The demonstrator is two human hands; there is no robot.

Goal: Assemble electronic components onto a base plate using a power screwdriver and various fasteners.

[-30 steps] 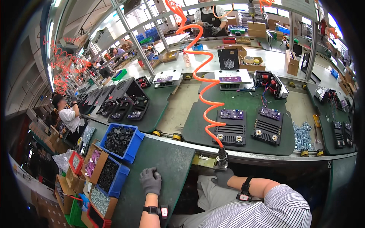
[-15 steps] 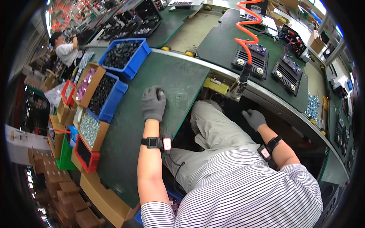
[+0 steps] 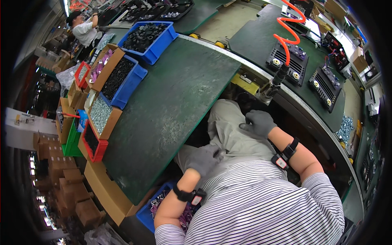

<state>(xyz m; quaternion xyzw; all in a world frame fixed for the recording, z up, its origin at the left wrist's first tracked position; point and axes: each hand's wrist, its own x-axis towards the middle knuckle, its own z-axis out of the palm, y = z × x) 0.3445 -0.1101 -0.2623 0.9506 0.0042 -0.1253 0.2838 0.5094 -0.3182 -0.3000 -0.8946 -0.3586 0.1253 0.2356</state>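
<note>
My left hand (image 3: 203, 160), in a grey glove, is over my lap against the grey trousers (image 3: 232, 134). Its fingers are bent and blurred, so whether they close on anything cannot be made out. My right hand (image 3: 261, 123), gloved alike, rests by my right thigh with thumb and fingers apart and nothing visible in it. Beside my left forearm, low down, is a blue bin (image 3: 146, 215) of purple and silver metal parts. The green-topped table (image 3: 175, 94) lies to the left of my lap, and neither hand touches it.
A screwdriver-like air tool (image 3: 269, 90) hangs on an orange coiled hose (image 3: 290, 40) beyond my right hand. Left stand blue bins (image 3: 153, 57) of black parts, a cardboard box (image 3: 109, 130) of screws and a red bin (image 3: 98, 153). Black finned units (image 3: 322, 87) sit far right. Another person (image 3: 84, 32) works far left.
My left hand has left the tabletop and come down and right to my lap. My right hand has moved left onto the thigh. The whole view has shifted slightly.
</note>
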